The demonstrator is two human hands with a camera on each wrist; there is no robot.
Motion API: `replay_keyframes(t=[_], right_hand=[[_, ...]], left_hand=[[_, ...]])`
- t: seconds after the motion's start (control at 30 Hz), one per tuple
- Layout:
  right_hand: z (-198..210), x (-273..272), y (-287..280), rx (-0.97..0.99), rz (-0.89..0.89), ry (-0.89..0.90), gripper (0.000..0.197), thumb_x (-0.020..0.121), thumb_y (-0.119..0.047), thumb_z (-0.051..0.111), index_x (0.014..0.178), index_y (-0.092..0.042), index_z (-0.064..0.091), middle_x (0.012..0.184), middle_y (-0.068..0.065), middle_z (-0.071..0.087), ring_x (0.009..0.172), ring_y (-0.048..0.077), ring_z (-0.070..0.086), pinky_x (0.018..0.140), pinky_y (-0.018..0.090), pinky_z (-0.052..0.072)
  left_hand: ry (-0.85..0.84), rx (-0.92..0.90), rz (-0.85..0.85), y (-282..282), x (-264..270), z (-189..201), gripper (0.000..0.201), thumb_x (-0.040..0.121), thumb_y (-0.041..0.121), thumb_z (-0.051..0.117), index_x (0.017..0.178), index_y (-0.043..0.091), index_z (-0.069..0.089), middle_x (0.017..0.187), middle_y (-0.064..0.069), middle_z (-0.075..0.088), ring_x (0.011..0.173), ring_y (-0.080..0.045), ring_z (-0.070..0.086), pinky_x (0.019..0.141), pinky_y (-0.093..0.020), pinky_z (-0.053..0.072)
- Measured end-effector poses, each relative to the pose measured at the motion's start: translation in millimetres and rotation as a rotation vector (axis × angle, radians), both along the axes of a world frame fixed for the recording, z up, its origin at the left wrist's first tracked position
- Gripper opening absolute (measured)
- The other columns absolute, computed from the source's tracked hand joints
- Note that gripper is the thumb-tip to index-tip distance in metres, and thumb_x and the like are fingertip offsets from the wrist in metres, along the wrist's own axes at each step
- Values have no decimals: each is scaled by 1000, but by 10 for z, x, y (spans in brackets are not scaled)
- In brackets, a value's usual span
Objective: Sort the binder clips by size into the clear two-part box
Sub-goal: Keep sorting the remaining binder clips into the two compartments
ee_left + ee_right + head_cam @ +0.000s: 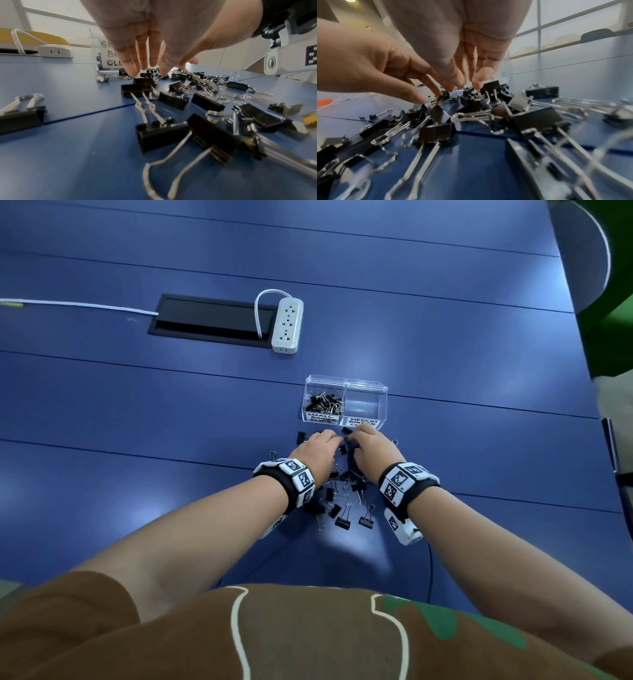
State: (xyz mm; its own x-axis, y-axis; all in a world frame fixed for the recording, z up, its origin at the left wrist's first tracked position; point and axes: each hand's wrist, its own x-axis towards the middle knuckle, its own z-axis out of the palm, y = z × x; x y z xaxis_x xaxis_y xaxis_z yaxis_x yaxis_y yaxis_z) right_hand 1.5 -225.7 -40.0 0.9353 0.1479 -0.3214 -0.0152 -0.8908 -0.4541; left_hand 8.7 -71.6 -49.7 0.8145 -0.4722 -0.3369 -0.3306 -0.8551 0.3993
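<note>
The clear two-part box (pixel 363 405) stands on the blue table (pixel 137 412). Its left part, labelled small, holds several small black clips (pixel 325 404); its right part, labelled medium, looks empty. A loose pile of black binder clips (pixel 342 498) lies just in front of the box, under both wrists. My left hand (pixel 329 440) reaches down with straight fingers, its fingertips (pixel 135 74) touching small clips (pixel 144 81). Close beside it, my right hand (pixel 359 436) points thumb and fingers down onto a small clip (pixel 471 93), with nothing lifted. Medium clips (pixel 436 134) lie nearer the wrists.
A white power strip (pixel 287 325) lies beside a black cable hatch (pixel 212 320) farther back, with a white cable (pixel 78 304) running left. A chair back (pixel 582 251) stands past the table's right edge. A thin black cable (pixel 430 570) runs from my right wrist.
</note>
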Motion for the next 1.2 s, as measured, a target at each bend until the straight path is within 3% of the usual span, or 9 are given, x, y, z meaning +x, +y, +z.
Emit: replay_keyframes(t=[0.13, 0.23, 0.37, 0.53, 0.73, 0.87, 1.03, 1.13, 1.2], right_hand=[[-39, 82, 108, -56, 122, 40, 49, 87, 3, 46, 133, -14, 47, 142, -1, 40, 121, 26, 52, 95, 44, 49], [-81, 112, 136, -90, 128, 57, 48, 84, 5, 47, 129, -13, 48, 135, 2, 41, 111, 27, 56, 87, 46, 52], [-83, 97, 144, -191, 151, 84, 37, 86, 7, 45, 120, -8, 48, 125, 7, 42, 101, 24, 53, 82, 35, 50], [-127, 74, 93, -140, -4, 83, 25, 88, 0, 50, 113, -4, 53, 123, 14, 42, 86, 35, 62, 80, 39, 52], [5, 1, -29, 80, -174, 26, 6, 83, -9, 52, 84, -14, 50, 99, 9, 58, 86, 30, 58, 79, 38, 50], [68, -34, -223, 253, -394, -11, 24, 85, -11, 48, 106, -18, 57, 82, 1, 57, 70, 19, 54, 70, 32, 51], [77, -31, -287, 310, -459, 26, 23, 88, -10, 40, 83, -16, 61, 80, 2, 58, 67, 21, 55, 64, 33, 52], [83, 12, -196, 220, -363, 6, 15, 87, -13, 47, 93, -14, 60, 84, 0, 55, 75, 20, 52, 70, 29, 45], [65, 43, -121, 123, -274, 34, 23, 88, -14, 47, 108, -16, 57, 98, 4, 54, 85, 23, 54, 81, 36, 49]], left_hand=[[-35, 76, -39, -11, -24, -24, 42, 85, -1, 55, 126, 6, 49, 124, -11, 47, 117, -29, 43, 94, -40, 48], [-57, 96, -20, -7, -40, -30, 39, 82, -4, 55, 119, 6, 49, 119, -11, 47, 113, -28, 44, 90, -38, 47], [-52, 94, 34, 24, -50, -36, 29, 84, 1, 58, 111, 8, 52, 115, -10, 46, 109, -28, 45, 86, -39, 50], [35, -87, 143, 15, -20, 45, 15, 92, 6, 49, 103, 6, 58, 111, -12, 46, 80, -27, 51, 77, -41, 51], [79, -190, 206, -65, 16, 98, 15, 90, 0, 48, 97, 8, 57, 108, -10, 50, 83, -31, 57, 80, -42, 52], [94, -152, 240, -82, 19, 95, 33, 84, -10, 45, 107, 11, 54, 114, -8, 48, 73, -24, 48, 73, -40, 53], [157, -95, 232, -103, 44, 57, 46, 84, -9, 42, 125, 12, 50, 127, -8, 46, 113, -26, 48, 92, -43, 49], [137, -17, 198, -140, 31, 5, 35, 91, 1, 45, 125, 9, 47, 128, -12, 45, 118, -28, 45, 95, -43, 47], [111, 27, 141, -146, 16, -35, 28, 95, 12, 47, 122, 7, 47, 122, -14, 45, 111, -32, 47, 89, -47, 49]])
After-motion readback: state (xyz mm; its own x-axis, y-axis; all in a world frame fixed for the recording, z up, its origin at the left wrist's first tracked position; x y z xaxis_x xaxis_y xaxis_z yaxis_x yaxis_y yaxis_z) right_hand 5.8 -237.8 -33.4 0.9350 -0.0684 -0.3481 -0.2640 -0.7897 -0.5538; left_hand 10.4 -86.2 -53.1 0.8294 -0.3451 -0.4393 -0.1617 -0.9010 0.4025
